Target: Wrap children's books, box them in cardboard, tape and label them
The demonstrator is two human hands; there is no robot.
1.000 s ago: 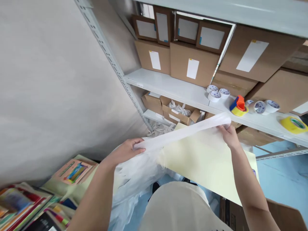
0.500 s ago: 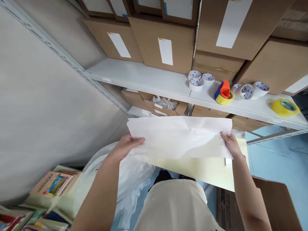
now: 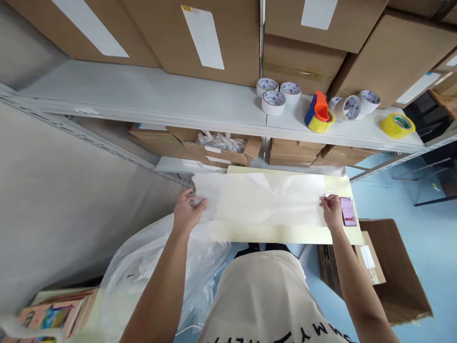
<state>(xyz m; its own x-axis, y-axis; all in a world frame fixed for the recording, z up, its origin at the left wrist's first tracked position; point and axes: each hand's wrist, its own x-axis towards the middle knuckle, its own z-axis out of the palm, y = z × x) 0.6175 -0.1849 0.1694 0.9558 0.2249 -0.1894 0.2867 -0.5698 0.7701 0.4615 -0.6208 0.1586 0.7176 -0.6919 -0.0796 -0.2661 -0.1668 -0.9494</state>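
Observation:
A thin white sheet (image 3: 262, 197) lies spread flat on a pale yellow board (image 3: 285, 233) in front of me. My left hand (image 3: 188, 212) pinches the sheet's left end, fingers closed on it. At the sheet's right end my right hand (image 3: 331, 212) grips the corner, right beside a pink phone (image 3: 347, 211) that lies on the board.
A white shelf (image 3: 143, 97) ahead carries several tape rolls (image 3: 274, 101), an orange-blue tape dispenser (image 3: 319, 113) and a yellow tape roll (image 3: 397, 125), with cardboard boxes (image 3: 200, 33) behind. Clear plastic (image 3: 150, 267) hangs at my left. An open carton (image 3: 392, 267) stands at right; books (image 3: 53, 317) lie bottom left.
The sheet went from stretched and held up in the air to lying flat on the yellow board. Both hands came down with it, and my view tilted toward the shelf.

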